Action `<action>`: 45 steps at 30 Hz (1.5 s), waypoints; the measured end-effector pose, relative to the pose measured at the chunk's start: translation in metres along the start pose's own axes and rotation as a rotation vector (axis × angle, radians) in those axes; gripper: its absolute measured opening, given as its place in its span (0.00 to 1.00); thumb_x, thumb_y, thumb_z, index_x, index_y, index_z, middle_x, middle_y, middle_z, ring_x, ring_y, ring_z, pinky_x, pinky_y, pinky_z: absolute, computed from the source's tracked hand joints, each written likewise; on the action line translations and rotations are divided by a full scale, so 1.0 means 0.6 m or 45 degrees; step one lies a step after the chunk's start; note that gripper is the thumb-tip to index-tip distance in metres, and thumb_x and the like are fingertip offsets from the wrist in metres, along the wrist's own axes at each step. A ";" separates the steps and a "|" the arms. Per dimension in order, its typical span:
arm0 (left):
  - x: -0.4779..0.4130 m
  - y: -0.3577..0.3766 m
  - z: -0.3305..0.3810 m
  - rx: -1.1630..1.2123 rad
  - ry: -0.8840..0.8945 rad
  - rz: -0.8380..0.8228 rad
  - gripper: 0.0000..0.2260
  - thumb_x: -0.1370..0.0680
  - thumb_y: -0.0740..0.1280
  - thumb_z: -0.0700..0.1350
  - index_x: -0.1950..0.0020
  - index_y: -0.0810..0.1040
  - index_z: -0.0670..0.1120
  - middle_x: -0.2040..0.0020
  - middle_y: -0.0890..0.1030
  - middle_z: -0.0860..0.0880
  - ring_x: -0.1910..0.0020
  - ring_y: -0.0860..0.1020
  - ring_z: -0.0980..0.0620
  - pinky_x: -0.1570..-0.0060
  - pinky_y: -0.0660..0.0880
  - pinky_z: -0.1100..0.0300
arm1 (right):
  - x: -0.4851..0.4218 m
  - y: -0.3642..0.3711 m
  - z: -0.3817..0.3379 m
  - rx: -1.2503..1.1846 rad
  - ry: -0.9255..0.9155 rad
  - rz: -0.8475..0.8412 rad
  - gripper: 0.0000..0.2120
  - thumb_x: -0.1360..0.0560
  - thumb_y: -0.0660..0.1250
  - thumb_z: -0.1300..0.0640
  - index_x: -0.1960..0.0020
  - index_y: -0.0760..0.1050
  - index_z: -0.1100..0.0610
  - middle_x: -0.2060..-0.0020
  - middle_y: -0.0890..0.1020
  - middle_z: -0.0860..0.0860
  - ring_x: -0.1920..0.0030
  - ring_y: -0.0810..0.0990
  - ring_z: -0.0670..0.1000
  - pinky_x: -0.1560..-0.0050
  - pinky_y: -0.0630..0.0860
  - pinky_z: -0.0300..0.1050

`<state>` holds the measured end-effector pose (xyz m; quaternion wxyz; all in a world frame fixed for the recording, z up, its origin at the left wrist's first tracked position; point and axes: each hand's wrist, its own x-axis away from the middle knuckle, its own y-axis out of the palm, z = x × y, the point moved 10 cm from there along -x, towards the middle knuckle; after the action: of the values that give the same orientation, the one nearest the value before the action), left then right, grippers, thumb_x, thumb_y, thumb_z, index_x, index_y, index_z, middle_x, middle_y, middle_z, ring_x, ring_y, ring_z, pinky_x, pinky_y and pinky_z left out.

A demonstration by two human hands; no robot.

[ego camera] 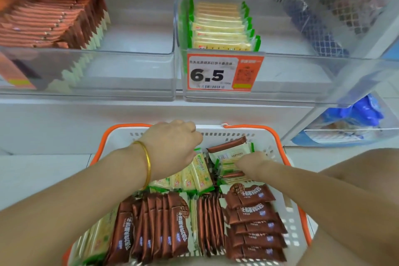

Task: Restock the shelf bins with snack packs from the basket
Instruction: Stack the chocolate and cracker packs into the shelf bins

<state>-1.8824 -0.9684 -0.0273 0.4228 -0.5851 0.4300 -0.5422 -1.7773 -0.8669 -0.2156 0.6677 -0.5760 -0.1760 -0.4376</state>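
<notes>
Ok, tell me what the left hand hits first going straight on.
Likely the green-edged cracker packs just under the left hand's curled fingers; beyond them the basket's far wall. Depth is unclear.

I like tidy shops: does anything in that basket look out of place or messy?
Yes. At the far end of the basket, one brown pack lies tilted among loose green packs, while the nearer rows stand neatly on edge.
</notes>
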 end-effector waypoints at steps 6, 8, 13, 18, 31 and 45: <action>-0.001 0.000 -0.001 0.073 -0.005 0.003 0.15 0.19 0.55 0.52 0.34 0.69 0.51 0.38 0.70 0.51 0.39 0.70 0.50 0.42 0.71 0.53 | 0.013 -0.034 0.014 -0.022 0.019 0.222 0.12 0.24 0.60 0.70 0.45 0.73 0.58 0.61 0.73 0.49 0.56 0.76 0.54 0.60 0.70 0.44; -0.002 0.004 -0.003 0.097 -0.022 -0.016 0.15 0.19 0.55 0.51 0.34 0.69 0.51 0.37 0.70 0.51 0.39 0.70 0.50 0.42 0.71 0.53 | 0.014 -0.022 0.018 -0.199 -0.005 0.183 0.09 0.21 0.60 0.60 0.42 0.72 0.57 0.52 0.77 0.51 0.51 0.78 0.54 0.59 0.72 0.46; 0.000 0.012 0.002 0.100 -0.029 -0.046 0.15 0.19 0.55 0.52 0.34 0.70 0.51 0.38 0.71 0.50 0.39 0.70 0.49 0.42 0.71 0.52 | 0.004 0.019 -0.012 -0.175 -0.020 0.035 0.12 0.20 0.61 0.56 0.39 0.72 0.57 0.44 0.78 0.53 0.44 0.77 0.55 0.49 0.74 0.49; 0.007 0.006 0.003 0.120 -0.011 -0.024 0.15 0.19 0.56 0.52 0.34 0.69 0.51 0.37 0.70 0.51 0.38 0.69 0.50 0.40 0.70 0.51 | 0.013 -0.017 -0.029 0.106 0.022 0.114 0.14 0.24 0.60 0.70 0.42 0.74 0.57 0.47 0.79 0.50 0.48 0.79 0.53 0.58 0.70 0.45; 0.063 -0.012 0.048 0.297 0.051 0.009 0.32 0.30 0.67 0.64 0.34 0.62 0.47 0.39 0.66 0.52 0.39 0.66 0.53 0.41 0.68 0.58 | 0.178 -0.164 -0.095 -2.729 -0.290 -0.280 0.05 0.22 0.62 0.61 0.54 0.75 0.61 0.67 0.82 0.55 0.70 0.82 0.50 0.67 0.80 0.43; 0.187 -0.110 -0.164 1.190 -0.490 0.440 0.05 0.24 0.67 0.37 0.52 0.74 0.45 0.55 0.80 0.46 0.60 0.78 0.53 0.61 0.75 0.64 | 0.199 -0.267 -0.100 -2.366 -0.595 0.336 0.23 0.27 0.61 0.43 0.39 0.74 0.58 0.46 0.81 0.56 0.52 0.83 0.55 0.54 0.80 0.51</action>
<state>-1.9729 -1.0612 0.0719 0.7927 -0.3437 0.1476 -0.4814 -1.8530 -0.9607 -0.0451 -0.0623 -0.9618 0.1780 -0.1983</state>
